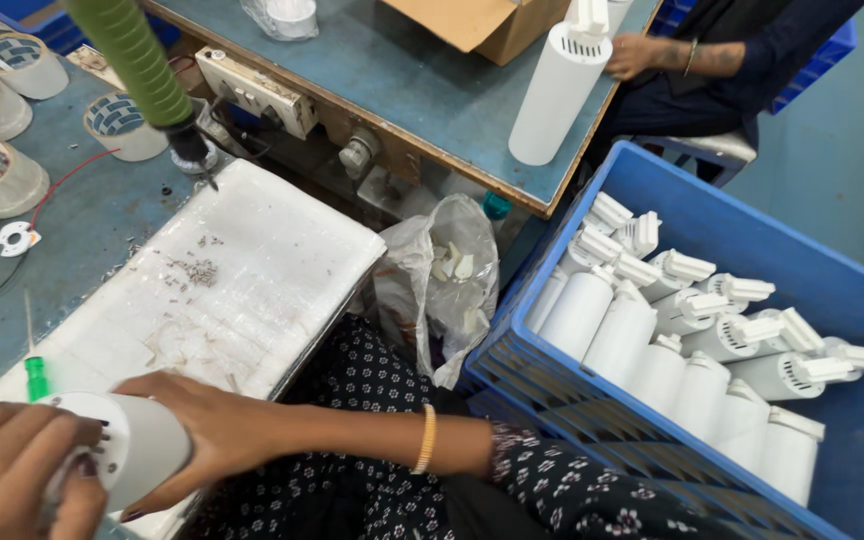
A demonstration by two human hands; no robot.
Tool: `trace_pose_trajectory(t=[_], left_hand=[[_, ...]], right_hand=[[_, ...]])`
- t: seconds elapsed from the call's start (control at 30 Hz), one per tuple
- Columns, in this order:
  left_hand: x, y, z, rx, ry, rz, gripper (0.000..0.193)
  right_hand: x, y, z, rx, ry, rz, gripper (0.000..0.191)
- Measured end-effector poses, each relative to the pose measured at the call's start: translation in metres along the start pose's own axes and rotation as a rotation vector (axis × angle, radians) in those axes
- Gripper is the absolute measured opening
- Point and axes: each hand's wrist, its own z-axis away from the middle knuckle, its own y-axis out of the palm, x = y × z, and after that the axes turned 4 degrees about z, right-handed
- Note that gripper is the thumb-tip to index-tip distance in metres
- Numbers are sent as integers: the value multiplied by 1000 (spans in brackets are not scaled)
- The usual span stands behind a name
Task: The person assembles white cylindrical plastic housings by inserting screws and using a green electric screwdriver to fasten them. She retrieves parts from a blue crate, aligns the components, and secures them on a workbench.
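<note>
Gripping 1 white cylinder housing (137, 450) w/ your left hand (17, 465) fingers curled on its end, right hand (214, 430) fingers wrapped round body; approx. 15 pcs in blue crate (752, 260).

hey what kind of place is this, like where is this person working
Probably a small assembly workshop or factory line. A blue crate holds many identical white cylinder housings, a hanging powered screwdriver sits over the workbench pad, and both hands, left hand and right hand, grip another housing.
</note>
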Motion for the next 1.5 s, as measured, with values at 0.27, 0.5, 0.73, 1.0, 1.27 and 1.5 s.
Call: trace_pose_trajectory(t=[0.27,0.5,0.73,1.0,1.27,1.5], left_hand=[[-87,-18,4,74,315,-252,27],[-185,27,-11,318,1102,-458,24],[-200,63,40,20,1081,-93,29],[92,163,142,929,447,72,33],[198,226,197,1117,-1034,1058,39],[182,234,209,719,-995,2388,45]], right_hand=[[22,-33,64,305,926,-1620,98],[26,-22,84,-13,1000,-1694,76],[-41,-75,157,-370,806,-1477,67],[-11,-343,353,-1212,244,-559,33],[119,-427,382,-852,563,432,75],[106,-421,419,570,1424,1160,90]])
